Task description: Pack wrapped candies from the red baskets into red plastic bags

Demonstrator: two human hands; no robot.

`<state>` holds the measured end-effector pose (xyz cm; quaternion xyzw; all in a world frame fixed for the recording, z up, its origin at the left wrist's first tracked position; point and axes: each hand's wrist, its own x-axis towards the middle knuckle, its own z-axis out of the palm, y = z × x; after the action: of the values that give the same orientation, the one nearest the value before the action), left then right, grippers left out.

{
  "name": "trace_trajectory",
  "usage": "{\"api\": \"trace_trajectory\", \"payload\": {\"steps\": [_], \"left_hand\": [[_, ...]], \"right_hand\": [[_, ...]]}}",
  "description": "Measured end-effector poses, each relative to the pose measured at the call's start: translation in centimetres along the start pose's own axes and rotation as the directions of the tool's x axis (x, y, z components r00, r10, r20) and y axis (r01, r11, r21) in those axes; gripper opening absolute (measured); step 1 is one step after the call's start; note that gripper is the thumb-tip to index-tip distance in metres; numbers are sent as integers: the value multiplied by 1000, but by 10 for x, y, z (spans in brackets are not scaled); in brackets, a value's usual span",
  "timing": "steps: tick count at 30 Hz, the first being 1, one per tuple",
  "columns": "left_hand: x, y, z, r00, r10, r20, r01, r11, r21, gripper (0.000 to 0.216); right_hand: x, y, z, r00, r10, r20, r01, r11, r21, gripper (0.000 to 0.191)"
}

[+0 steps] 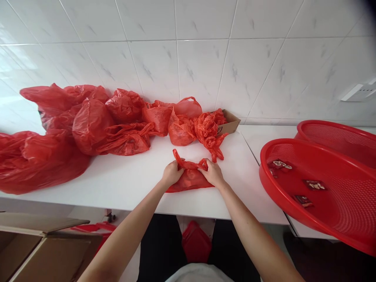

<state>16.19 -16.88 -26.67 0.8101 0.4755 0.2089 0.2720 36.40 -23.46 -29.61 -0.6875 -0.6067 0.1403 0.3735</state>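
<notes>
On the white table in front of me lies a small red plastic bag (192,180) with something inside that I cannot make out. My left hand (172,173) grips the bag's top edge on the left, thumb pointing inward. Gripping the same edge on the right is my right hand (213,172). One handle of the bag sticks up beside my left fingers. Just beyond, a small cardboard box (230,124) is partly covered by crumpled red plastic bags (207,127).
Filled red bags (91,125) line the wall, reaching the table's left end. To the right, a large red basket (274,196) holds several small dark packets (315,185); a second red basket (337,131) stands behind it. An open cardboard carton (55,254) sits low at left.
</notes>
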Motion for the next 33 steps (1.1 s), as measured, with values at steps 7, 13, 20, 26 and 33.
{"api": "trace_trajectory", "payload": {"steps": [7,13,20,26,33], "left_hand": [[-2,-2,-1,999,-15,30,19,990,-137,41],[-14,0,-11,995,-13,101,44,949,-312,43],[-28,-6,-12,997,-67,23,71,937,-343,49],[-46,-17,-21,993,-115,-21,102,940,-326,46],[-19,-17,-55,951,-211,-226,141,947,-288,46]], "right_hand": [[-2,-4,-6,998,55,36,-61,981,186,21],[-4,-3,-17,993,104,49,-114,835,538,44],[0,5,-23,965,264,1,-164,598,784,54],[6,11,-20,928,368,-63,-133,483,865,52],[7,12,-15,933,357,-38,-122,413,902,46]]}}
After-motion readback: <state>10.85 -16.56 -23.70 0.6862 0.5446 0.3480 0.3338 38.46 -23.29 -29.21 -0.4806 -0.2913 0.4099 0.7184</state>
